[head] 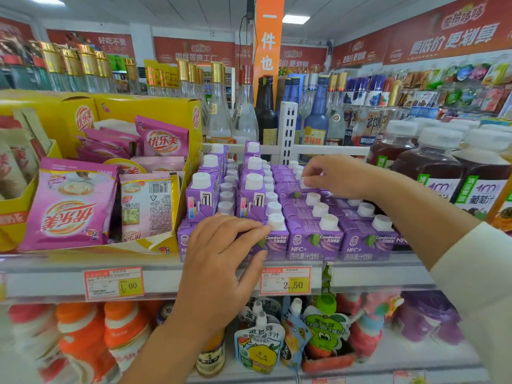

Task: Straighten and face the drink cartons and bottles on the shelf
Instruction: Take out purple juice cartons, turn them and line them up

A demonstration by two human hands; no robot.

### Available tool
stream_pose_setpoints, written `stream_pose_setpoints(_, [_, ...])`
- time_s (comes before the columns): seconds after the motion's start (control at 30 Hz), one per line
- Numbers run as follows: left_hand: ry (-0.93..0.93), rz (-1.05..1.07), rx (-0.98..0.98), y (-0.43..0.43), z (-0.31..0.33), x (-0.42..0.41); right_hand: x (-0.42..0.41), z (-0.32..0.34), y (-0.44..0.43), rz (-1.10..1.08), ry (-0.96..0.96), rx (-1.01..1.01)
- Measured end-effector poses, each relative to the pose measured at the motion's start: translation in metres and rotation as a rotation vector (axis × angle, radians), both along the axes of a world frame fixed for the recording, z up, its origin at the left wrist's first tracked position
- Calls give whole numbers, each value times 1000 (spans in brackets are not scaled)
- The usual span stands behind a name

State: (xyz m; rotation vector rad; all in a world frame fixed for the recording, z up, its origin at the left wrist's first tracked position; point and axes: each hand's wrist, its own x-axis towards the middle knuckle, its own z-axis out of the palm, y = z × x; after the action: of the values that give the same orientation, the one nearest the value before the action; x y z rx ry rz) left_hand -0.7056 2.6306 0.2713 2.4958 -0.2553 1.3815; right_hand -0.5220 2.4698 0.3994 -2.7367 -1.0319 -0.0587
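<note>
Gripping front carton (275, 241), left hand (221, 259); right hand (332, 176) pinching rear carton cap (304, 183)

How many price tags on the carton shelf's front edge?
2: the 1.00 price tag below the pink sachets, the 2.50 price tag below the purple cartons. The left hand may hide another.

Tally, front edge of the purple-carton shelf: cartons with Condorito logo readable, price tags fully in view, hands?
purple cartons, logo readable: 3
price tags: 2
hands, left hand and right hand: 2
Total: 7
</note>
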Motion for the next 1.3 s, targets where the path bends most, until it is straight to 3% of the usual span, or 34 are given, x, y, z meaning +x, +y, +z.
stream_pose_setpoints(0.07, [17,-4,-7,0,1,-1,-12,1,-6,-1,-57,122])
stream_pose_setpoints(0.2, [55,-20,-63,-3,6,-6,-50,6,-26,-15,-256,549])
stream_pose_setpoints(0.3, [68,-19,-155,-12,14,-14,-92,1,-47,21,-262,755])
stream_pose_setpoints(0.43, [193,-91,-293,-37,13,-38,-147,-39,-60,70,56,805])
stream_pose_setpoints(0.53, [468,-347,-729,-52,1,-49,-164,-79,-56,77,197,808])
stream_pose_setpoints(0.63, [499,-483,-1074,-52,-15,-51,-168,-111,-51,74,394,967])
stream_pose_setpoints(0.73, [497,-465,-1137,-50,-24,-54,-172,-133,-50,145,601,1049])
stream_pose_setpoints(1.03, [546,-546,-1243,-49,-38,-67,-180,-159,-47,70,646,1270])
stream_pose_setpoints(1.13, [535,-547,-1269,-49,-41,-69,-183,-166,-45,2,513,1318])
stream_pose_setpoints(1.23, [516,-556,-1299,-52,-47,-70,-192,-177,-40,-24,383,1223])
stream_pose_setpoints(1.3, [519,-565,-1329,-52,-49,-72,-199,-181,-37,-5,445,1167])
